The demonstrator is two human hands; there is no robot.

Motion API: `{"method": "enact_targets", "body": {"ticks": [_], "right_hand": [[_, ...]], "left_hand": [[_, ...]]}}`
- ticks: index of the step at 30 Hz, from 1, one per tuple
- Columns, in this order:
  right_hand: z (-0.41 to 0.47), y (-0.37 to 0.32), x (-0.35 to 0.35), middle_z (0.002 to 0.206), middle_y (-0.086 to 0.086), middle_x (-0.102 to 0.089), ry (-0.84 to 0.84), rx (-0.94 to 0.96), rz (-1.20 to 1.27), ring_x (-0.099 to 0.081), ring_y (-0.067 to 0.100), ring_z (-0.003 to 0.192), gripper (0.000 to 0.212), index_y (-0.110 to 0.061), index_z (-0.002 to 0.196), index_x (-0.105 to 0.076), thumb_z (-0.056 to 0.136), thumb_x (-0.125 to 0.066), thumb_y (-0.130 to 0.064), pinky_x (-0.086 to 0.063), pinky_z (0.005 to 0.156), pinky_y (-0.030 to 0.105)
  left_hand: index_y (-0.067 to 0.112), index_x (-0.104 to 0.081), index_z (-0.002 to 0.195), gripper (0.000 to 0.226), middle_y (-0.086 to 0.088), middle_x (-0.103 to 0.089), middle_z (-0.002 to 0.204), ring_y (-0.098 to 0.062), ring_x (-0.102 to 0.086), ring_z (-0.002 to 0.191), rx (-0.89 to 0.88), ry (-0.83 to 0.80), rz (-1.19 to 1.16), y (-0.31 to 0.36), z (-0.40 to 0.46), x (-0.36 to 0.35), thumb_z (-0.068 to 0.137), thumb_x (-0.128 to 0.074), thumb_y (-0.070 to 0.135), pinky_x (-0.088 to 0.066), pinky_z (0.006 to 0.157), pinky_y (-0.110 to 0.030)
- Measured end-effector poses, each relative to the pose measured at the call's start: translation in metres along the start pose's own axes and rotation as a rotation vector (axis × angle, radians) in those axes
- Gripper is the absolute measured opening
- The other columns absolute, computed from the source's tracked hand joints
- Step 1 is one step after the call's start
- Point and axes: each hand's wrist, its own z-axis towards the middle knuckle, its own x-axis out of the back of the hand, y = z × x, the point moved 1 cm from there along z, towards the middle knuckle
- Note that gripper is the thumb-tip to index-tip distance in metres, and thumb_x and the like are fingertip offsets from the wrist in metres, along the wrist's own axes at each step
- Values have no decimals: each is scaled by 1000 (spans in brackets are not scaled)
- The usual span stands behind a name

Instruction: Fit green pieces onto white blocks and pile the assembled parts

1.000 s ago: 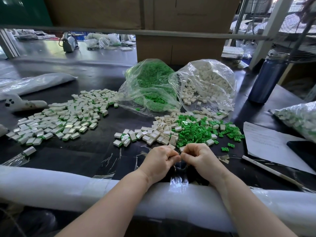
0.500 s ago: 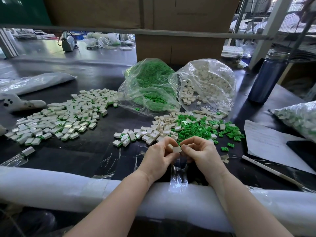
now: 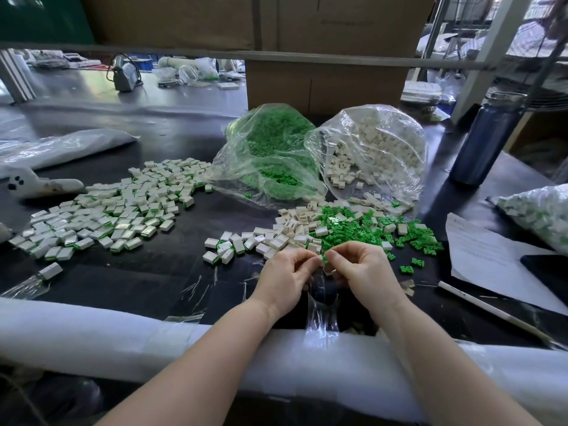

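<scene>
My left hand point(image 3: 285, 278) and my right hand point(image 3: 365, 272) meet just above the dark table, fingertips together. A small green piece point(image 3: 321, 258) is pinched where the fingertips touch, on the left hand's side. A white block point(image 3: 328, 269) sits under the curled fingers of my right hand, mostly hidden. Just beyond the hands lie loose green pieces point(image 3: 368, 232) and loose white blocks point(image 3: 295, 229). A wide spread of assembled white-and-green parts point(image 3: 107, 213) covers the table at the left.
Two open clear bags stand behind, one with green pieces point(image 3: 270, 155), one with white blocks point(image 3: 378, 149). A dark blue bottle point(image 3: 488, 136) stands at the right. Paper point(image 3: 491, 259), a thin white rod point(image 3: 491, 312) and another filled bag point(image 3: 541, 216) lie at the right. White foam padding point(image 3: 92, 330) lines the near edge.
Both hands have moved slightly away from me, toward the loose pile. Half a second ago a white block showed between the fingertips; now a green piece shows there and the block sits lower.
</scene>
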Motion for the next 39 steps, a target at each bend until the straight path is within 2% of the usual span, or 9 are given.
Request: {"method": "enact_targets", "body": {"ticks": [5, 7, 11, 13, 20, 23, 28, 32, 39], "right_hand": [[9, -3, 2, 69, 9, -66, -12, -28, 4, -55, 9, 53, 11, -10, 78, -67, 88, -62, -11, -54, 58, 35], [11, -1, 2, 67, 6, -65, -2, -15, -8, -54, 6, 51, 12, -11, 77, -67, 88, -63, -10, -51, 56, 27], [12, 5, -2, 62, 2, -63, 24, -1, 14, -52, 4, 48, 17, -15, 72, -64, 88, -62, -9, -48, 52, 18], [11, 8, -3, 62, 2, -63, 31, 12, 16, -51, 4, 48, 19, -16, 70, -64, 88, -62, -9, -47, 52, 18], [4, 10, -3, 61, 3, -63, 30, 32, 3, -55, 12, 56, 19, -16, 69, -64, 86, -64, -9, -48, 58, 27], [3, 11, -3, 60, 2, -59, 1, 21, -45, -53, 14, 58, 23, -17, 66, -62, 86, -64, -8, -46, 60, 31], [1, 10, -2, 55, -4, -56, -57, 15, -93, -48, 6, 52, 27, -19, 62, -60, 87, -63, -7, -41, 54, 17], [1, 9, -1, 58, 0, -58, -85, 8, -108, -50, 9, 54, 24, -16, 65, -60, 87, -63, -6, -43, 56, 20], [1, 9, -1, 55, -5, -55, -102, 23, -146, -46, 1, 49, 25, -15, 64, -59, 86, -62, -4, -39, 53, 12]], "left_hand": [[20, -62, 86, 10, -2, -61, 74, -17, -58, 71, 37, -7, -18, 4, 12, -1, 92, -55, 21, -52, 76, -38], [19, -62, 85, 10, -5, -62, 74, -20, -59, 72, 35, 5, -17, 4, 14, -2, 92, -55, 20, -52, 76, -40], [13, -67, 93, 10, 5, -62, 72, -10, -58, 69, -5, 44, -7, -1, 12, -4, 90, -59, 18, -51, 74, -25], [10, -68, 96, 12, 9, -61, 73, -7, -57, 70, -6, 54, -23, -3, 11, -4, 89, -61, 17, -49, 75, -21], [9, -69, 98, 16, -3, -67, 91, -17, -61, 89, -9, 40, 6, -3, 8, -4, 90, -59, 18, -48, 88, -29], [10, -71, 96, 14, 0, -65, 91, -16, -61, 90, -12, 18, 71, -3, 6, -4, 88, -61, 17, -47, 86, -26], [10, -72, 93, 12, 14, -57, 75, -13, -58, 82, -45, -11, 127, -4, 4, -3, 87, -63, 16, -46, 81, -23], [8, -72, 93, 13, 6, -59, 78, -18, -59, 86, -72, -23, 156, -4, 3, -2, 87, -63, 15, -46, 84, -30], [5, -72, 96, 16, -9, -67, 91, -21, -59, 89, -104, -30, 191, -3, 3, -4, 88, -62, 14, -45, 87, -33]]}}
